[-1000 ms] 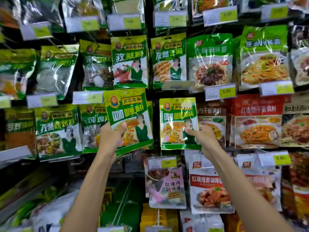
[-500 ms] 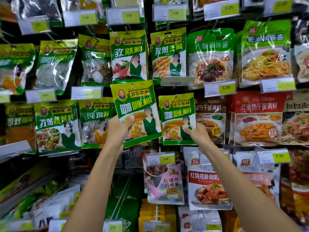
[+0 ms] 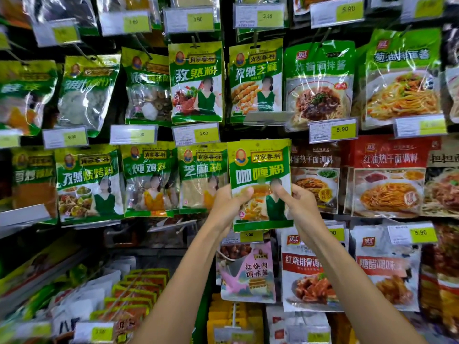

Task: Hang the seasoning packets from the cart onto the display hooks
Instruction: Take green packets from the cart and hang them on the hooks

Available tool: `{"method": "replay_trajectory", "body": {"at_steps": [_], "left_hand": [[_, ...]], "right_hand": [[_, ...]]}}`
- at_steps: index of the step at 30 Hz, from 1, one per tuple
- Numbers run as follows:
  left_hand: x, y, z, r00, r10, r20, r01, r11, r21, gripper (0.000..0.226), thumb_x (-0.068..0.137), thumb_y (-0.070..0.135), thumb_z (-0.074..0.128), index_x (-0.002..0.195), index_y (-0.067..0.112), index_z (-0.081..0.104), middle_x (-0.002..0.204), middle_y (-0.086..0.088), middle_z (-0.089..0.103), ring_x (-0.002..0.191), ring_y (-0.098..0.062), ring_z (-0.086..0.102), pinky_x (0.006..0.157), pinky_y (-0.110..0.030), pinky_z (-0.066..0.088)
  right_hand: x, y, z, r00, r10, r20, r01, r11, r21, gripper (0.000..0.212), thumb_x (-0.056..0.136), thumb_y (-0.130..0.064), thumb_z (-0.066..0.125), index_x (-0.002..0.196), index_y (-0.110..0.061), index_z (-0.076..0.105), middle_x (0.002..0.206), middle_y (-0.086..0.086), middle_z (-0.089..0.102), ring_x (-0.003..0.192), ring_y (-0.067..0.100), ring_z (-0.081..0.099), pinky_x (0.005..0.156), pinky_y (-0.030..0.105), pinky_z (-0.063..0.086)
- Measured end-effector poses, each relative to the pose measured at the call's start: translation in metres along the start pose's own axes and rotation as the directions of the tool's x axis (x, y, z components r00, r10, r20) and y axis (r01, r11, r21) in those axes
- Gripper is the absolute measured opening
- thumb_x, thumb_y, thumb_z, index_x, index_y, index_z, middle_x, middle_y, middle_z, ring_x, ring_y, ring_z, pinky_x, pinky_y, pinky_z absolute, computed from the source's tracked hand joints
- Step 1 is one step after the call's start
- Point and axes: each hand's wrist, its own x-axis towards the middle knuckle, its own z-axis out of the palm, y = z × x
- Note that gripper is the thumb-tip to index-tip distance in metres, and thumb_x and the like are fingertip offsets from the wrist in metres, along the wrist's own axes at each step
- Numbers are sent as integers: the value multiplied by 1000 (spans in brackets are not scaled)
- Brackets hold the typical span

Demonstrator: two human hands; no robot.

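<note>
Progress looks partial: we hold one green curry packet [image 3: 259,170] at three o'clock of the sesame packet [image 3: 202,175], left hand [image 3: 229,206] pinching its nine o'clock edge, right hand [image 3: 301,207] its three o'clock edge. Whether it has caught the hook is hidden; the cart is out of view.

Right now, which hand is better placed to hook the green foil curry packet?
Probably left: left hand grips the green foil curry packet fully, thumb across its front; right hand only pinches one edge.
</note>
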Motion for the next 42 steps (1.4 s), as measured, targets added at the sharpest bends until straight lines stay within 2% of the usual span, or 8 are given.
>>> {"method": "replay_trajectory", "body": {"at_steps": [3, 8, 10, 20, 26, 33, 38, 42], "left_hand": [[8, 7, -8, 969, 214, -126, -162, 929, 333, 24, 92, 28, 58, 112, 13, 60, 111, 2, 64, 96, -9, 62, 88, -31, 51], [30, 42, -38, 478, 853, -211, -289, 379, 879, 24, 98, 19, 46, 115, 6, 57, 110, -10, 61, 104, -22, 55, 88, -19, 36], [46, 51, -51, 412, 904, -112, -227, 221, 949, 30, 98, 17, 47, 123, 1, 54, 124, -16, 56, 118, -28, 51, 104, -26, 32], [78, 47, -76, 466, 883, 59, -188, 33, 982, 38, 99, 20, 44, 132, 1, 48, 134, -17, 51, 127, -30, 46, 113, -39, 27], [76, 47, -76, 444, 893, 78, -205, 16, 979, 39, 99, 20, 45, 132, 0, 48, 131, -18, 53, 125, -31, 49, 112, -41, 31], [73, 45, -78, 429, 898, 99, -225, 0, 974, 37, 98, 18, 48, 131, 0, 50, 132, -17, 53, 126, -30, 48, 113, -41, 31], [74, 46, -79, 424, 899, 110, -234, -9, 972, 38, 98, 19, 48, 131, 0, 51, 132, -17, 53, 126, -30, 49, 113, -40, 30], [74, 46, -82, 430, 894, 127, -241, -22, 970, 39, 99, 21, 46, 132, 1, 50, 133, -16, 53, 127, -29, 48, 113, -39, 28]], "right_hand": [[1, 4, -6, 1000, 11, 9, -11, 999, 30, 39, 87, -41, 65, 87, -1, 64, 87, 18, 64, 89, 33, 64, 76, 48, 49], [2, 7, -10, 999, 34, -25, -32, 997, 72, 51, 87, -39, 65, 101, 10, 58, 88, 22, 65, 98, 47, 61, 91, 63, 44], [6, 6, -11, 999, 17, -39, -13, 997, 79, 52, 87, -38, 65, 99, 11, 58, 84, 20, 64, 97, 49, 60, 86, 59, 48], [30, 3, -6, 996, 55, -74, -48, 995, 87, 33, 89, -33, 64, 86, -1, 66, 82, 0, 70, 84, 15, 64, 69, 26, 47], [41, 5, -2, 990, 100, -104, -95, 994, 52, 30, 89, -31, 65, 80, -3, 63, 105, 21, 68, 105, 34, 61, 99, 52, 45], [59, 14, 8, 971, 43, -236, -71, 991, -111, 34, 89, -34, 65, 76, -3, 66, 59, -1, 47, 60, 16, 39, 56, 31, 27], [79, 22, 16, 953, 46, -299, -98, 982, -162, 36, 89, -37, 64, 99, -2, 67, 92, 6, 55, 85, 19, 43, 67, 30, 32], [85, 27, 20, 947, 32, -319, -108, 968, -224, 31, 90, -37, 62, 77, -14, 46, 73, -3, 40, 74, 15, 38, 60, 28, 28]]}}
